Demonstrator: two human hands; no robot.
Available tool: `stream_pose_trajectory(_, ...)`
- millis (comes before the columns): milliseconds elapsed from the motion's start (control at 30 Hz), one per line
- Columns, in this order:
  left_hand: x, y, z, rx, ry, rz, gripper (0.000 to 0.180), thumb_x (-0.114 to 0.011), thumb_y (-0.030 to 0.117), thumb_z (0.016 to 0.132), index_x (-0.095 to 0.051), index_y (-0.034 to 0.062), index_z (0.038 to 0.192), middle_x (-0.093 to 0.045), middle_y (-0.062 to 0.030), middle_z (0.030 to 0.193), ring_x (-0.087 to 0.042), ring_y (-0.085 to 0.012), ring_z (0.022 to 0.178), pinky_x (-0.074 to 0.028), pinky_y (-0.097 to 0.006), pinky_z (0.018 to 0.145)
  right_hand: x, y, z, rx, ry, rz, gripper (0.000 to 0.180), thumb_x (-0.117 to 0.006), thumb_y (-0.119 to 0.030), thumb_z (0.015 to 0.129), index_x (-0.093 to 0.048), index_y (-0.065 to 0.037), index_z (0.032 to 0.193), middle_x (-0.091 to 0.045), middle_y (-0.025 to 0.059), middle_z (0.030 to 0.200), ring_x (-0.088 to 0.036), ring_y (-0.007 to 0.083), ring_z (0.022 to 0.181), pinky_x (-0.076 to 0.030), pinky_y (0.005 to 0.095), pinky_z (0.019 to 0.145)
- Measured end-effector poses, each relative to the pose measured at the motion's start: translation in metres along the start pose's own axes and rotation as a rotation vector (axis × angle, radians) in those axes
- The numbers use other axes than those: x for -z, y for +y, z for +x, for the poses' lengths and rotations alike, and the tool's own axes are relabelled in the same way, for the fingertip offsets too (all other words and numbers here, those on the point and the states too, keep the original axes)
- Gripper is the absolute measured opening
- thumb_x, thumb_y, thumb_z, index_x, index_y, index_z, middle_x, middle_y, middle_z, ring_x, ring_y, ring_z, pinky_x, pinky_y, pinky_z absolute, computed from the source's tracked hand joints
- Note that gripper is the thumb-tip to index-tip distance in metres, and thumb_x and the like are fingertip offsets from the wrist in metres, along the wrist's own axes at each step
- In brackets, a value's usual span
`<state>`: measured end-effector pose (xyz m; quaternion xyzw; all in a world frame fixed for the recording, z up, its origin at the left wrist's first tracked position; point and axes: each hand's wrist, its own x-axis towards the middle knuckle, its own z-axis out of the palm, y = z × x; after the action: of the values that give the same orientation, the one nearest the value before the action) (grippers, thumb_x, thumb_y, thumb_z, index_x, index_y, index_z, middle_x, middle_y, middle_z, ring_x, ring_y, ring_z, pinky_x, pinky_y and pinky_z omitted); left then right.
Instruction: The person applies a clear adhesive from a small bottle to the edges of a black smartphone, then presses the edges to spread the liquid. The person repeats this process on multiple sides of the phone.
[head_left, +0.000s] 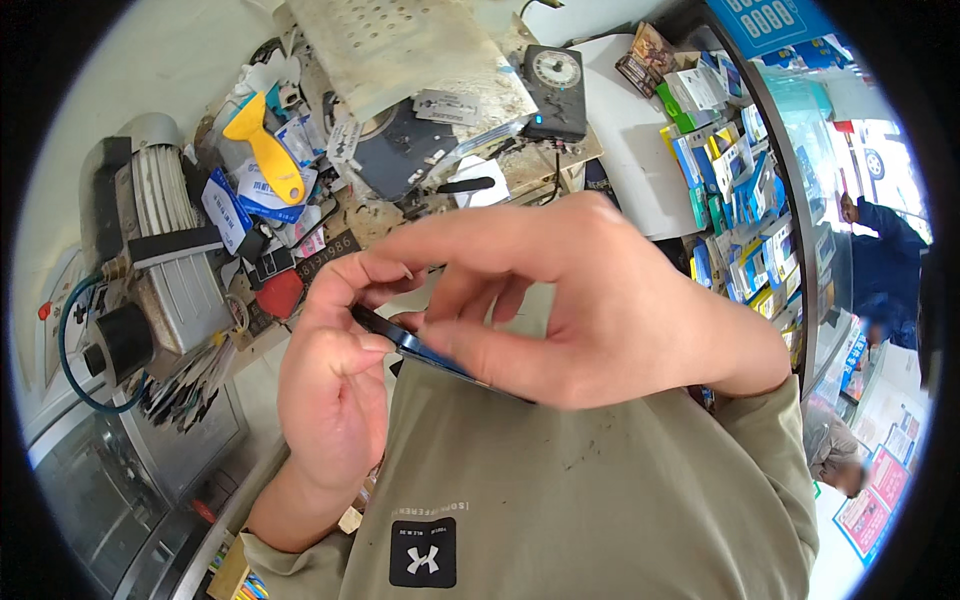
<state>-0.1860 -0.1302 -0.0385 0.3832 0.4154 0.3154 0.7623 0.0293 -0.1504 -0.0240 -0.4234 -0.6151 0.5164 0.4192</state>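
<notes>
1. Cluttered and stained, the workbench (560, 160) fills the upper part of my view, with a glass display case (800, 250) curving down the right side.
2. My left hand (335, 385) grips the left end of a dark blue phone (425, 350), fingers curled around its edge and thumb lying along the upper face.
3. My right hand (580, 300) comes across from the right and pinches the same phone, thumb under it and index finger stretched over the top toward my left fingers.
4. That phone sits tilted between both hands, close to my chest and just above my olive shirt (580, 490); most of it is hidden by my fingers.
5. On the bench behind my hands lies a yellow scraper (265, 145) among small blue-and-white packets (245, 200).
6. Further back sits a black box with a round dial (556, 90), beside a pale perforated sheet (410, 45).
7. At the left edge stands a grey machine with ribbed fins (165, 235), a teal hose (70, 340) looping from it.
8. Small red disc (280, 293) rests near the bench edge, just left of my left hand.
9. Shelves of boxed goods (735, 170) show through the case glass, and a person in dark blue (885, 260) stands well off to the right.
</notes>
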Motion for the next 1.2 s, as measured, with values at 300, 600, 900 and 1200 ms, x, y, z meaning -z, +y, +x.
stream_pose_trajectory(300,-0.007,0.002,0.012,-0.006,-0.082,0.037,0.053,-0.043,0.012,0.085,-0.049,-0.0085,0.133,-0.054,-0.0168,0.134,-0.05,-0.0244,0.125,-0.041,-0.041,0.107,0.014,-0.017,0.011,-0.138,-0.078,-0.103,0.026,-0.071,-0.014,0.08,-0.078,-0.002,0.102,-0.073,0.0201,0.079,-0.073,0.037,0.075,-0.059,0.041,0.072)
stream_pose_trajectory(600,-0.011,-0.001,0.018,0.04,-0.079,-0.03,0.051,-0.042,0.012,0.086,-0.051,-0.0117,0.131,-0.056,-0.0182,0.132,-0.051,-0.0244,0.126,-0.036,-0.038,0.113,0.011,0.002,0.006,-0.142,-0.048,-0.123,0.021,-0.073,-0.013,0.075,-0.074,0.006,0.084,-0.069,0.0221,0.072,-0.069,0.0388,0.069,-0.057,0.0428,0.068)
stream_pose_trajectory(900,-0.009,-0.006,0.022,0.056,-0.056,-0.005,0.054,-0.043,0.017,0.087,-0.052,-0.0083,0.135,-0.062,-0.0151,0.128,-0.058,-0.0248,0.115,-0.042,-0.039,0.107,0.017,0.0,0.004,-0.193,-0.102,-0.118,0.02,-0.07,-0.005,0.072,-0.074,0.004,0.09,-0.07,0.02,0.075,-0.071,0.0359,0.073,-0.057,0.0414,0.071)
stream_pose_trajectory(1200,-0.01,-0.005,0.024,0.102,-0.063,-0.026,0.05,-0.044,0.013,0.086,-0.053,-0.0117,0.129,-0.058,-0.0168,0.127,-0.055,-0.0226,0.118,-0.04,-0.036,0.106,0.016,0.012,-0.001,-0.188,-0.103,-0.015,0.033,-0.068,0.001,0.072,-0.076,-0.001,0.104,-0.071,0.0188,0.077,-0.07,0.0333,0.072,-0.057,0.0389,0.071)
